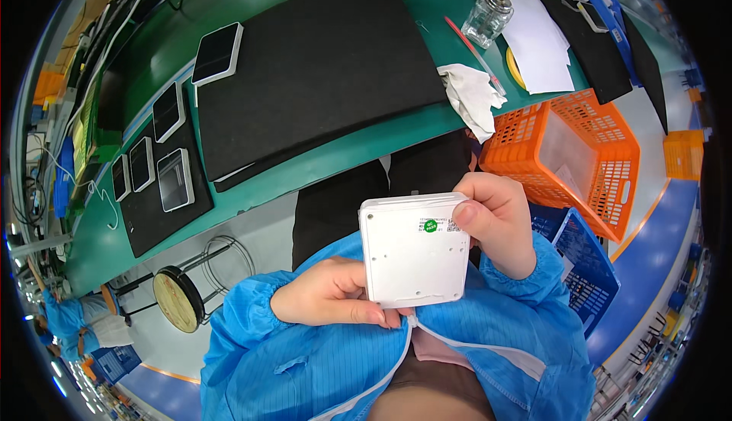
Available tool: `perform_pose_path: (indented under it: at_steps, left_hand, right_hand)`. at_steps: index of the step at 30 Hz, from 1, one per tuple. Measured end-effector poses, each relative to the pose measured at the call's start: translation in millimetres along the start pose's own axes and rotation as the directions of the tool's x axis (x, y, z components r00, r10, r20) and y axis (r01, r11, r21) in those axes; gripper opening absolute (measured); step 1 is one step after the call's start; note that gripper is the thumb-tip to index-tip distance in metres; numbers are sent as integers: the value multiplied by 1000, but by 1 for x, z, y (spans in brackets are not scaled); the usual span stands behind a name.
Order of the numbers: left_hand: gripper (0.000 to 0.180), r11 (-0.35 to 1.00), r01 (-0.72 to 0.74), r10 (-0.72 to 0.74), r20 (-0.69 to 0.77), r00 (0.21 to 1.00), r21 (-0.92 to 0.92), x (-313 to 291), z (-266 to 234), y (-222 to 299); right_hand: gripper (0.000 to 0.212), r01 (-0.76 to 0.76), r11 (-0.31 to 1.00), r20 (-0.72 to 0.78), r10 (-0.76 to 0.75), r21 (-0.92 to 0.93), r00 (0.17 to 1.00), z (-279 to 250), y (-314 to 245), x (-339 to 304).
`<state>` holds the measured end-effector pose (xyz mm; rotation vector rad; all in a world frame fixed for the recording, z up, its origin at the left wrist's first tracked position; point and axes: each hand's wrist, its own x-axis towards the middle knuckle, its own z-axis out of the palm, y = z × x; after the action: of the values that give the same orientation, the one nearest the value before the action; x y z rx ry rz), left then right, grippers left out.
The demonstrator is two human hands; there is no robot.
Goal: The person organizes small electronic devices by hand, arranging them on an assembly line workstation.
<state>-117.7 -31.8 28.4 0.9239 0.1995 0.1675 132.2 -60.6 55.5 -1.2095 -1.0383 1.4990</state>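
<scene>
Above my lap I hold a white, flat, square device (415,265), its back turned up, with screw holes, a small round green sticker and a printed label on it. My left hand (332,293) grips its lower left edge, fingers passing underneath. At the upper right corner my right hand (499,215) pinches it, thumb on the label side. Similar white-framed devices with dark faces lie on the bench: one (217,53) at the corner of the large black mat (320,70), and several, such as this one (175,180), on a smaller black mat (137,227) at left.
A glass bottle (488,17), a red pen (474,55), a white cloth (469,97) and white papers (534,48) lie on the green bench (267,166). Right of my legs stand an orange crate (518,147) and a blue crate (583,268). A round stool (178,299) is at left.
</scene>
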Motion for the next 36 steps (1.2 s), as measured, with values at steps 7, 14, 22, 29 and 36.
perform_pose_path:
  at_steps: [7,14,22,29,36]
  left_hand:
    - [32,998,-32,30,29,999,57,2,-2,1]
    - [29,999,-22,23,-3,1000,42,0,-4,-4]
    - [29,996,-12,14,15,1000,-83,-1,-2,-4]
    - [38,997,80,-81,-86,993,-24,0,0,4]
    - [86,948,9,140,-442,886,317,17,13,1]
  right_hand:
    - [29,29,998,-20,-28,52,999,0,11,-2]
    - [31,-10,991,-33,14,133,999,-1,14,-3]
    - [34,-38,987,-31,43,158,999,-1,14,0]
    - [29,-54,979,-41,63,195,997,-1,11,-1]
    - [27,-104,994,-43,105,37,994,7,14,4]
